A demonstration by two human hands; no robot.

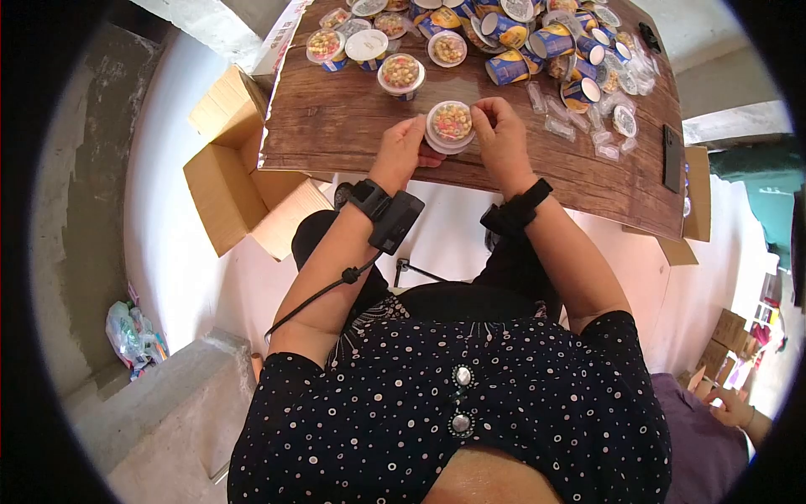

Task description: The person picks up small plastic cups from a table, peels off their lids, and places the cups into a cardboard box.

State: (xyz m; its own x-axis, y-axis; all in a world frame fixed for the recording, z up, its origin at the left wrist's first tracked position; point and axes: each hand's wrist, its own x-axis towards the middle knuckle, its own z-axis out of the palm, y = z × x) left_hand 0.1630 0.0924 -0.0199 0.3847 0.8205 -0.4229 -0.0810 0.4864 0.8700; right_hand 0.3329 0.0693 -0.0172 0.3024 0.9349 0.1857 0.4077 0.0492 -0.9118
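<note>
Near the front edge of the table, a paper cup topped with a clear round tub of colourful bits (451, 124) sits between my two hands. My left hand (401, 153) is closed on its left side, thumb at the rim and fingers below. On the other side, my right hand (502, 141) pinches the rim with thumb and forefinger. Just behind stands a similar topped cup (401, 76). A clear-lidded tub (447, 49) lies further back. The cup's lower part is mostly hidden from above.
Blue-and-yellow paper cups (514, 67) and tubs crowd the back of the wooden table (336, 126). Small clear plastic pieces (561, 126) lie at right, near a black phone (672, 158). An open cardboard box (227, 189) stands left. Another person's hand (729, 407) shows lower right.
</note>
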